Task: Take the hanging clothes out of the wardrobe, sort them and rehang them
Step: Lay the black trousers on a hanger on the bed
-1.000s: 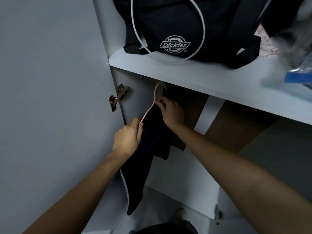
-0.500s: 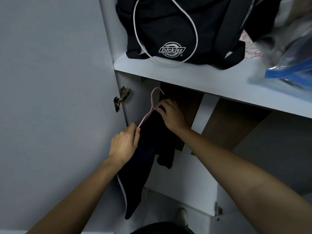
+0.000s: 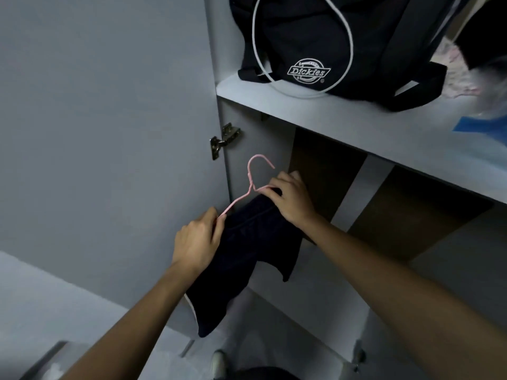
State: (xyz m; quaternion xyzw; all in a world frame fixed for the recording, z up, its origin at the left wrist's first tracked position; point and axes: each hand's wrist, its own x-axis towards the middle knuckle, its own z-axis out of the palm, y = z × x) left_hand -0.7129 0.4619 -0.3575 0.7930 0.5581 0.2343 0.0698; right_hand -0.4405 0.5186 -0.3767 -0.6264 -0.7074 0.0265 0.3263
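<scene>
Both forearms reach forward and slightly upward from the bottom edge of the view, bare to the wrist, converging in front of the wardrobe opening. The left hand [image 3: 198, 241] is curled, its thumb and fingers pinched on the lower left end of a thin pink wire hanger [image 3: 248, 187], with the back of the hand toward the camera and its heel against dark cloth. The right hand [image 3: 290, 199], just beyond and to the right of the left, is bent down at the wrist, its fingers closed over the hanger's right shoulder and the top of the garment beneath it. So both hands are closed in a grip, none spread.

One dark navy fabric garment [image 3: 241, 259] is draped on that single hanger and hangs down between and below the two hands, one end trailing low under the left forearm, a shorter flap hanging under the right wrist. The hanger's hook rises free above the right hand's fingers, touching nothing.

To the left of the left hand stands the pale grey wardrobe door [image 3: 104, 127], with one metal hinge [image 3: 223, 141] above the hands. Above the right hand runs a white wardrobe shelf [image 3: 343, 127], carrying one black fabric bag with a white cord and a Dickies logo [image 3: 329, 39].
</scene>
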